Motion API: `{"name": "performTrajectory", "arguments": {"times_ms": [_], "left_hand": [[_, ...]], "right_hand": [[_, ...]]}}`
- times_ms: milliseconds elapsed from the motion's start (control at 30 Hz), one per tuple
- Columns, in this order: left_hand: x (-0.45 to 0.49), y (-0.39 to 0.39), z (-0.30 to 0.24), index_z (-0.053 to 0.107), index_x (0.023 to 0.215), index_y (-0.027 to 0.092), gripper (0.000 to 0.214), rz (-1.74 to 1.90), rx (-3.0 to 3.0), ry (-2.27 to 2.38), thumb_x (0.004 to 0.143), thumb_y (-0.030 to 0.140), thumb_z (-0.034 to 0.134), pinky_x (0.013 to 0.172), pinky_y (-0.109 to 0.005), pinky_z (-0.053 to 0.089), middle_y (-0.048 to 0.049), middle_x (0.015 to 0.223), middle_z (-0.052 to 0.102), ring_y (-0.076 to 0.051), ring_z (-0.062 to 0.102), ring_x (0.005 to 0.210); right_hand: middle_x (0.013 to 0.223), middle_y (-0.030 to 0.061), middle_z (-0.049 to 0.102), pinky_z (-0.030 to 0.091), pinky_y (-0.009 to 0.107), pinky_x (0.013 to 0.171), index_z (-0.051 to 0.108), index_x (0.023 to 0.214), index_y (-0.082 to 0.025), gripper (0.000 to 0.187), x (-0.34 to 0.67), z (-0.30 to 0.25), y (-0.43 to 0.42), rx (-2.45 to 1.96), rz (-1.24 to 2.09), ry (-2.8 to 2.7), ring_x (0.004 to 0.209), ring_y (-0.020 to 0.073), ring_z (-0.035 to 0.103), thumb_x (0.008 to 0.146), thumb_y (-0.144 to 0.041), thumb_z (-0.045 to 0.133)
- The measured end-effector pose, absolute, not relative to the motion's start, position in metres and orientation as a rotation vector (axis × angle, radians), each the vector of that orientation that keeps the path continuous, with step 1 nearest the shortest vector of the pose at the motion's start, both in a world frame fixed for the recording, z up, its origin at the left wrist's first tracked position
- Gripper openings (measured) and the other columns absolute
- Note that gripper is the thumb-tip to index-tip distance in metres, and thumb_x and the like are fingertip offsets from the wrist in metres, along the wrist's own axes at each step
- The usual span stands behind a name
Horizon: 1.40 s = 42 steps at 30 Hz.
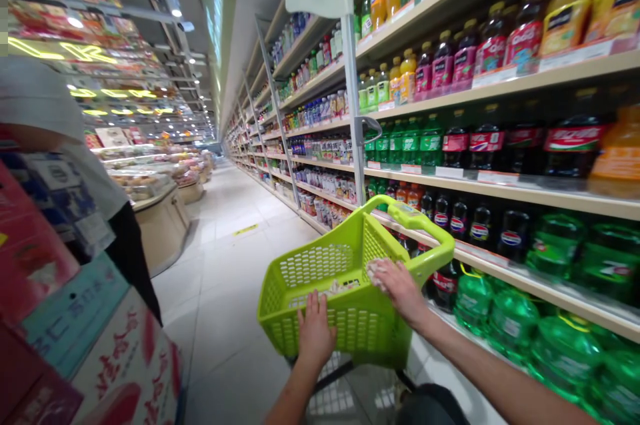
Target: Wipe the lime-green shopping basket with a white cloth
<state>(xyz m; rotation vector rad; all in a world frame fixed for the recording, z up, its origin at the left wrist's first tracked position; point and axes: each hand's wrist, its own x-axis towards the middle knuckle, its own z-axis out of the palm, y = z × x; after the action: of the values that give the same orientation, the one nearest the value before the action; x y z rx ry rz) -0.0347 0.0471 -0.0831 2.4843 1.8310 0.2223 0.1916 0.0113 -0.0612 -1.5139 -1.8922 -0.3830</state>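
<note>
A lime-green shopping cart (320, 338) stands in front of me, its basket facing up the aisle. My left hand (317, 330) rests on the near side rim, fingers stretched out and holding nothing. My right hand (397, 284) is at the back end of the basket, below the push handle (440, 245). Its fingers press a crumpled whitish cloth (376, 272) against the green plastic. Small pale pieces (343, 287) lie on the basket floor; I cannot make out what they are.
Shelves of drink bottles (495, 138) line the right side, with large green bottles (515, 322) lowest. A person in a light shirt (95, 152) stands at left beside stacked cartons (125, 358). Display counters (155, 225) flank the pale tiled aisle (230, 265).
</note>
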Motion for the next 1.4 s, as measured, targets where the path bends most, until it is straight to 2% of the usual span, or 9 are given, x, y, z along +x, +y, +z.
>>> {"name": "performTrajectory", "arguments": {"times_ms": [233,367,433,667,800,967,1067,1233,1400], "left_hand": [[-0.046,0.052,-0.078,0.035,0.125,0.012,0.059,0.603,2.192,1.579,0.067,0.019,0.045,0.104,-0.046,0.007,-0.0109,0.138,0.026,-0.023,0.017,0.128],[-0.033,0.056,-0.058,0.046,0.114,0.013,0.046,1.193,1.542,1.185,0.073,0.034,0.042,0.096,-0.034,0.033,-0.012,0.122,0.049,-0.021,0.044,0.113],[-0.028,0.057,-0.046,0.051,0.107,0.015,0.046,1.228,1.284,0.959,0.069,0.04,0.049,0.083,-0.032,0.043,-0.0106,0.111,0.057,-0.021,0.055,0.097],[-0.065,0.073,-0.022,0.058,0.072,0.014,0.034,1.25,1.188,0.917,0.055,0.043,0.064,0.059,-0.025,0.043,-0.001,0.066,0.063,-0.012,0.055,0.058],[-0.09,0.085,-0.014,0.057,0.064,0.014,0.032,1.32,1.243,0.988,0.052,0.042,0.067,0.058,-0.023,0.042,0.001,0.061,0.06,-0.011,0.052,0.058],[-0.101,0.082,-0.007,0.055,0.081,0.018,0.04,1.559,1.105,1.161,0.051,0.04,0.068,0.066,-0.024,0.043,-0.0009,0.078,0.062,-0.014,0.056,0.075],[-0.091,0.071,-0.01,0.058,0.084,0.016,0.044,1.368,0.904,0.878,0.058,0.051,0.061,0.068,-0.027,0.045,-0.0055,0.082,0.064,-0.018,0.059,0.08],[-0.081,0.077,-0.039,0.06,0.073,0.016,0.025,1.361,0.7,0.591,0.054,0.03,0.066,0.073,-0.028,0.047,-0.0025,0.075,0.065,-0.016,0.061,0.073],[-0.141,0.109,-0.071,0.06,0.077,0.018,0.02,1.733,1.089,1.354,0.061,0.017,0.048,0.079,-0.033,0.046,-0.0038,0.082,0.065,-0.017,0.06,0.081]], "right_hand": [[0.107,0.0042,0.061,0.024,0.041,0.099,0.065,0.087,-0.023,0.025,0.11,-0.053,0.039,-1.075,0.649,-1.473,0.11,0.0226,0.045,0.063,-0.019,0.058],[0.104,0.0065,0.062,0.037,0.041,0.089,0.061,0.095,-0.018,0.034,0.098,-0.042,0.045,-1.055,0.813,-1.206,0.1,0.0238,0.053,0.068,-0.034,0.051],[0.094,0.0063,0.065,0.044,0.038,0.08,0.06,0.094,-0.016,0.036,0.089,-0.04,0.046,-1.018,0.929,-1.113,0.089,0.0226,0.058,0.07,-0.039,0.046],[0.073,0.0013,0.067,0.048,0.031,0.057,0.059,0.084,-0.02,0.029,0.079,-0.021,0.051,-0.917,1.207,-0.862,0.063,0.0186,0.061,0.06,-0.038,0.059],[0.077,0.0013,0.066,0.047,0.031,0.06,0.057,0.084,-0.021,0.031,0.075,0.001,0.061,-0.782,1.294,-0.809,0.072,0.0189,0.06,0.058,-0.036,0.062],[0.073,0.0001,0.066,0.047,0.029,0.06,0.058,0.081,-0.02,0.026,0.054,0.014,0.07,-0.642,1.387,-0.759,0.067,0.0164,0.059,0.056,-0.027,0.063],[0.071,0.0006,0.066,0.047,0.03,0.066,0.058,0.076,-0.019,0.022,0.028,0.004,0.072,-0.515,1.452,-0.746,0.069,0.0174,0.06,0.054,-0.023,0.061],[0.095,0.0074,0.064,0.043,0.037,0.08,0.058,0.078,-0.019,0.021,-0.006,-0.024,0.076,-0.777,1.222,-1.059,0.089,0.0229,0.058,0.059,-0.024,0.05],[0.125,0.0124,0.045,0.025,0.044,0.095,0.057,0.101,-0.017,0.041,0.038,-0.029,0.066,-1.417,0.25,-1.919,0.117,0.0281,0.036,0.061,-0.016,0.051]]}}
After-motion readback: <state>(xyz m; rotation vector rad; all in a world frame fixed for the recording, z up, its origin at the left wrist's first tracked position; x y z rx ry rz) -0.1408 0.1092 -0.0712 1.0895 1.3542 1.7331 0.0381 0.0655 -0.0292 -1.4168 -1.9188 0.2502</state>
